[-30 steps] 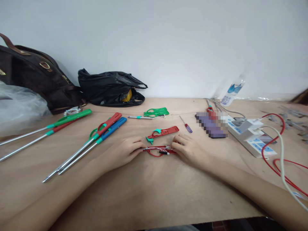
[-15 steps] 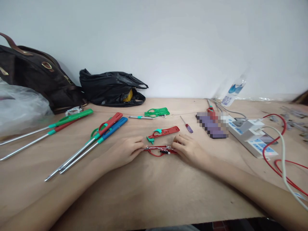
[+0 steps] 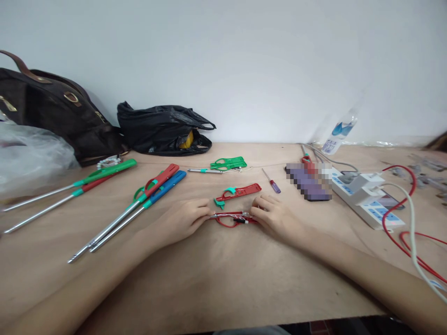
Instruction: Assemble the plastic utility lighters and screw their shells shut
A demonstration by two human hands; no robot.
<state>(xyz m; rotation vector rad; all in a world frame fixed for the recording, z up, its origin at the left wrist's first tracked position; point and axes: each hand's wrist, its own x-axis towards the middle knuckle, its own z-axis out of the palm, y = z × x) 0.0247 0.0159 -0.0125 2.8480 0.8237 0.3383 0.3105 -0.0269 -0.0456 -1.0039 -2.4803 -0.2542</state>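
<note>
Between my two hands lies a red lighter half (image 3: 226, 222) with white wires, a small black part and a metal piece along it. My left hand (image 3: 186, 217) pinches its left end, at the metal tube. The fingers of my right hand (image 3: 274, 215) close on its right end and hide it. Just behind lie a second red half shell (image 3: 248, 190) and a small green piece (image 3: 219, 203). Farther back are a green half shell (image 3: 228, 163) and a metal tube (image 3: 206, 170). A purple-handled screwdriver (image 3: 274, 186) rests to their right.
Several long lighters (image 3: 164, 186) lie at the left, before a black plastic bag (image 3: 160, 130) and a dark bag (image 3: 52, 116). At right are a purple phone-like object (image 3: 309, 184), a power strip (image 3: 370, 211), cables and a bottle (image 3: 338, 132).
Everything in view has shifted very slightly to the right with the camera. Both hands keep the same hold on the red lighter half.
</note>
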